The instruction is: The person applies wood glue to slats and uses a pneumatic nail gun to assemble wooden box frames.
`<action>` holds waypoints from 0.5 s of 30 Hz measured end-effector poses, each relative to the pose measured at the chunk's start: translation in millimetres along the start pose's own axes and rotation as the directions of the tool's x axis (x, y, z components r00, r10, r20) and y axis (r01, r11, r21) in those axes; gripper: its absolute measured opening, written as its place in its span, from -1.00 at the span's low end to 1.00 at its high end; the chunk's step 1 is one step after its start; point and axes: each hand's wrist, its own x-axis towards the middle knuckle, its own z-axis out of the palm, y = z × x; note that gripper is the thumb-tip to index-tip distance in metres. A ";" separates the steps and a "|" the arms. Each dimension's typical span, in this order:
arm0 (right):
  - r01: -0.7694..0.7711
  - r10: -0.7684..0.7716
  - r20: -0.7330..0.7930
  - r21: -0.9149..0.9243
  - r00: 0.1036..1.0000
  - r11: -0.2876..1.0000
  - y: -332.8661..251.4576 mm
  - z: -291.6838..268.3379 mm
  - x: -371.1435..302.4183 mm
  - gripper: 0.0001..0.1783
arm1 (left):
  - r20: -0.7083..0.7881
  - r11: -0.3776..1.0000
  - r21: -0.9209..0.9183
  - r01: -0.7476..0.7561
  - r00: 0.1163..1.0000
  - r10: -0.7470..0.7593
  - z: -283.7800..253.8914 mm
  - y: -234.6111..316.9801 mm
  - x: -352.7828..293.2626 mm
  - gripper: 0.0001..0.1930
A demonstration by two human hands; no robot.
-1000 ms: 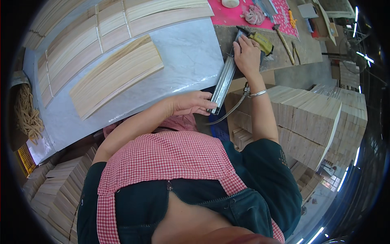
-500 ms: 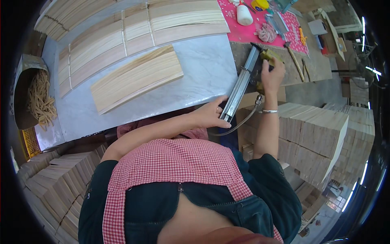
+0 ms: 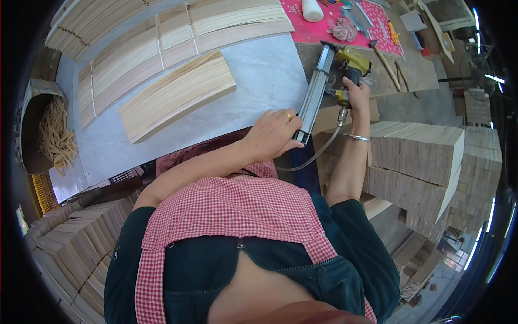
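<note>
A pneumatic nail gun (image 3: 317,86) with a long silver magazine, black handle and yellow head lies over the right edge of the work surface. My left hand (image 3: 273,133), with a ring on one finger, is closed around the near end of the magazine. My right hand (image 3: 358,96) grips the black handle, its thumb toward the yellow head. From the gun's fitting a clear air hose (image 3: 324,154) curves down toward my apron. Left of the gun, a short stack of pale wooden boards (image 3: 181,97) rests on the marbled tabletop (image 3: 264,67).
Tied bundles of long boards (image 3: 216,29) lie behind the stack. A hammer (image 3: 386,65) and pliers (image 3: 403,83) lie right of the gun, near a pink cloth (image 3: 307,29) with a white bottle (image 3: 312,11). Stacked wooden blocks (image 3: 413,154) stand at right; a bin of wood strips (image 3: 56,129), at left.
My right hand has moved down from the gun's yellow head onto its handle. My left hand's fingers have closed around the magazine's near end. The view has shifted slightly.
</note>
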 end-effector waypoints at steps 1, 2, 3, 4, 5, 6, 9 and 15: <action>0.014 -0.014 0.002 -0.047 1.000 0.999 -7.9 4.0 -9.4 -0.75 | -0.051 0.997 0.071 -0.013 0.999 0.017 -3.7 -3.5 3.7 -0.61; 0.028 -0.027 0.005 -0.093 1.000 0.995 -15.1 7.2 -23.5 -0.76 | -0.100 0.990 0.142 -0.021 0.994 0.036 -7.5 -9.5 10.9 -0.61; 0.036 -0.033 0.033 -0.091 0.999 0.995 -16.6 13.9 -39.2 -0.76 | -0.109 0.988 0.157 0.002 0.994 0.015 -18.8 -14.3 17.6 -0.61; 0.103 -0.101 0.028 -0.056 0.994 0.993 -14.3 17.7 -56.1 -0.74 | -0.073 0.984 0.180 0.002 0.997 0.011 -29.1 -18.7 25.6 -0.61; 0.170 -0.169 0.026 -0.020 0.985 0.985 -14.1 21.7 -66.8 -0.73 | -0.039 0.979 0.204 0.007 0.999 0.001 -34.2 -22.8 30.3 -0.62; 0.197 -0.195 0.025 -0.134 0.980 0.971 -18.6 17.3 -65.9 -0.71 | -0.099 0.983 0.184 -0.008 0.995 0.027 -23.9 -26.2 27.7 -0.62; 0.310 -0.317 0.015 -0.254 0.948 0.916 -23.3 -15.4 -43.7 -0.62 | -0.117 0.986 0.168 -0.002 0.993 0.022 -13.8 -16.4 18.4 -0.62; 0.317 -0.561 -0.030 -0.800 0.827 0.510 -46.9 -19.8 -11.5 -0.52 | -0.203 0.964 0.246 0.099 0.978 -0.049 -69.7 -32.5 -47.5 -0.48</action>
